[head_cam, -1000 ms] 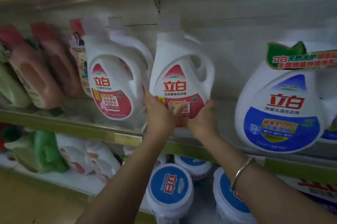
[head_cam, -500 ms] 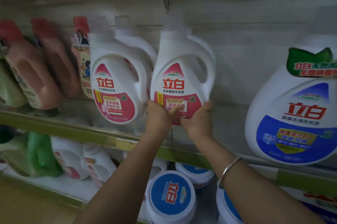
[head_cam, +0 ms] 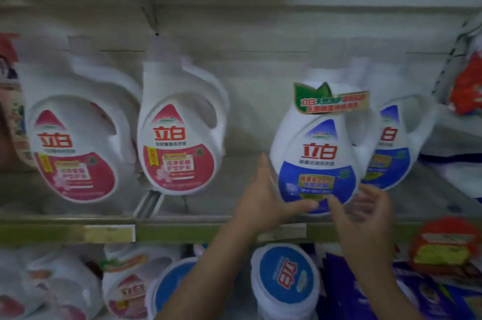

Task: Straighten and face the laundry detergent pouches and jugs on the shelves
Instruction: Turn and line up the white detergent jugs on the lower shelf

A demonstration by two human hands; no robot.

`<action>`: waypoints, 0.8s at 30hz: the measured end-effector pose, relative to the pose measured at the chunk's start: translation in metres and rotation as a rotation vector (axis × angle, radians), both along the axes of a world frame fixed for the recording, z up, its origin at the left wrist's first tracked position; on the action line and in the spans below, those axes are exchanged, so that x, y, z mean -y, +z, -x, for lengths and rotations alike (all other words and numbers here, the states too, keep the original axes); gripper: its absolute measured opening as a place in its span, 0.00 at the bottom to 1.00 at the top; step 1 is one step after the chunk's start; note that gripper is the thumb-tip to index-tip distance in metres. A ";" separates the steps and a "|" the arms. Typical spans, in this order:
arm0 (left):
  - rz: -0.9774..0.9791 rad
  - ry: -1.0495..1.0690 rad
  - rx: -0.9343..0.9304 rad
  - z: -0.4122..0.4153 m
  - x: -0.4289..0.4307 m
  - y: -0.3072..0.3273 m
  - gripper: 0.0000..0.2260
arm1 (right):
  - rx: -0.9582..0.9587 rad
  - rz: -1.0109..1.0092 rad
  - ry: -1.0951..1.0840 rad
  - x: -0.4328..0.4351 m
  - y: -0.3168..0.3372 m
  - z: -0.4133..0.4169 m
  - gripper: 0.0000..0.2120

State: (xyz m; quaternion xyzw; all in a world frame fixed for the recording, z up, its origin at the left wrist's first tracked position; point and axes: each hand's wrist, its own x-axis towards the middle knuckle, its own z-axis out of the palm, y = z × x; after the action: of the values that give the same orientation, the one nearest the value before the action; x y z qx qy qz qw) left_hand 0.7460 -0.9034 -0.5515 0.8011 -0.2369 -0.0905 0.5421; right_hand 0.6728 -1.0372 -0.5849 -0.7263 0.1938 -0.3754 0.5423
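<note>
A white jug with a blue label (head_cam: 317,152) and a green tag on its neck stands on the middle shelf (head_cam: 182,231), facing me. My left hand (head_cam: 263,199) lies against its lower left side, fingers straight up and the thumb stretched under its base. My right hand (head_cam: 365,212) hovers with spread fingers at its lower right, the index fingertip at the label's bottom edge. A second blue-label jug (head_cam: 391,158) stands right behind it to the right. Two pink-label white jugs (head_cam: 180,152) (head_cam: 75,163) stand to the left, facing front.
A gap of bare shelf separates the pink and blue jugs. On the shelf below sit round white tubs with blue lids (head_cam: 285,278), more pink-label jugs (head_cam: 127,291), purple pouches (head_cam: 430,293) and a red pack (head_cam: 443,241). Bagged goods (head_cam: 467,90) crowd the right end.
Both hands have let go of the right pink-label jug and moved right to the front blue-label jug. The view has shifted right as well.
</note>
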 end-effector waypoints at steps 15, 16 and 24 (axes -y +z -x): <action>0.191 0.275 0.073 -0.017 0.017 -0.040 0.23 | -0.227 0.060 0.172 0.031 -0.015 -0.047 0.33; 0.180 0.304 0.079 -0.018 0.015 -0.040 0.23 | -0.253 0.072 0.181 0.029 -0.013 -0.051 0.33; 0.025 0.454 0.047 -0.060 0.013 -0.032 0.20 | -0.328 0.101 0.190 0.012 -0.012 -0.104 0.33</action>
State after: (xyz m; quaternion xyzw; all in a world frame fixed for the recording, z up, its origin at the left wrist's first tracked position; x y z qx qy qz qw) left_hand 0.8058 -0.9161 -0.5838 0.8289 -0.0644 0.0552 0.5530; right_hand 0.7771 -1.0495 -0.5971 -0.8190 0.1912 -0.2082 0.4992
